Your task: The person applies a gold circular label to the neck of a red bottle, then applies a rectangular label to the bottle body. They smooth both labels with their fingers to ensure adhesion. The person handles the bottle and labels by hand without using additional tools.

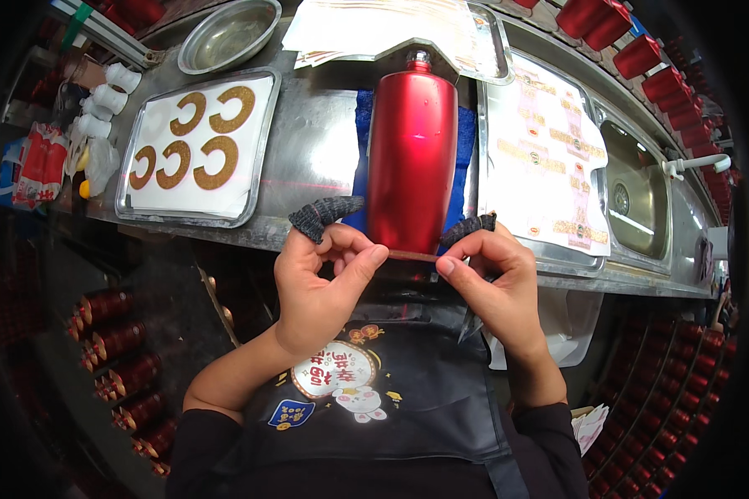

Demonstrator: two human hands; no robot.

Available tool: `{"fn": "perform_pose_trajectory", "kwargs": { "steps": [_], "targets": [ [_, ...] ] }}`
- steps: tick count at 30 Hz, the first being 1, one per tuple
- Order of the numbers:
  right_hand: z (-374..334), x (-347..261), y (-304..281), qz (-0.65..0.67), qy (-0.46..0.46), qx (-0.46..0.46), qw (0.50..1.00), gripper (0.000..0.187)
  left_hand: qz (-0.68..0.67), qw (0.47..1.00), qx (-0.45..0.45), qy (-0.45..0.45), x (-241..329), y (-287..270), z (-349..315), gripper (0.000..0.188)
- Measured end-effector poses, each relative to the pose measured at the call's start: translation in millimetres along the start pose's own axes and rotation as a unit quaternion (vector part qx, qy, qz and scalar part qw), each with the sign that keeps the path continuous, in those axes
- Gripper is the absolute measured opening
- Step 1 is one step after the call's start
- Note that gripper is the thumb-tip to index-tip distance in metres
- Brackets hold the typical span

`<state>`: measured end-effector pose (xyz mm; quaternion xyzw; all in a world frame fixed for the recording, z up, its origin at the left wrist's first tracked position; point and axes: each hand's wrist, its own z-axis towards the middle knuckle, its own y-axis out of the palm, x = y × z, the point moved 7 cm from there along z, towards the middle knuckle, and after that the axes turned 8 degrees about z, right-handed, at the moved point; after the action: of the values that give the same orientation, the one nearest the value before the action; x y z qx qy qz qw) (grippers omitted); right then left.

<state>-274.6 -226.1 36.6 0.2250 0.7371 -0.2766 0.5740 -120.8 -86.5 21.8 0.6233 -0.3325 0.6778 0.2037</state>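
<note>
A glossy red bottle [414, 158] with a silver neck lies on a blue cloth [363, 141], its base toward me. At the base edge, a thin brownish strip [413, 256] is stretched between my two hands. My left hand [320, 270] pinches its left end between thumb and fingers. My right hand [495, 270] pinches the right end the same way. Dark knitted covers [320, 214] wrap an index finger on each hand. Whether the strip touches the bottle I cannot tell.
To the left, a metal tray [266, 116] holds white paper with gold C-shaped pieces. A tray [587, 266] of printed sheets lies right, beside a sink [632, 179]. Behind are a paper stack [374, 21] and a metal bowl [229, 37]. Red bottles [112, 308] stand around the counter.
</note>
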Motion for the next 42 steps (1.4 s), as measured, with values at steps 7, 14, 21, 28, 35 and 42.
{"fn": "perform_pose_trajectory", "kwargs": {
  "steps": [7, 14, 21, 28, 35, 42],
  "targets": [
    [-2.8, 4.1, 5.8, 0.003, -0.002, 0.041, 0.999, 0.011, -0.017, 1.000, -0.002, 0.014, -10.7, 1.9, 1.7, 0.020],
    [-8.6, -8.8, 9.8, -0.077, -0.060, 0.070, 0.993, 0.011, -0.047, 0.999, -0.010, 0.021, -18.9, 1.0, 2.7, 0.020],
    [-7.7, -6.6, 17.3, -0.065, -0.036, 0.079, 0.994, 0.011, -0.010, 0.998, -0.043, -0.038, -30.8, -7.0, 5.3, 0.035],
    [-5.5, -2.9, 16.8, -0.047, -0.033, 0.067, 0.996, 0.011, 0.232, 0.952, -0.105, 0.170, -12.5, 13.0, 13.2, 0.093],
    [-4.4, 18.7, 0.6, 0.052, 0.079, 0.058, 0.994, 0.011, 0.266, 0.924, -0.043, 0.270, -1.5, 13.0, 9.5, 0.093],
    [-2.4, 38.7, -1.9, 0.134, 0.103, 0.048, 0.984, 0.011, 0.006, 0.978, -0.152, 0.144, -16.9, 11.1, 17.3, 0.087]
  ]
}}
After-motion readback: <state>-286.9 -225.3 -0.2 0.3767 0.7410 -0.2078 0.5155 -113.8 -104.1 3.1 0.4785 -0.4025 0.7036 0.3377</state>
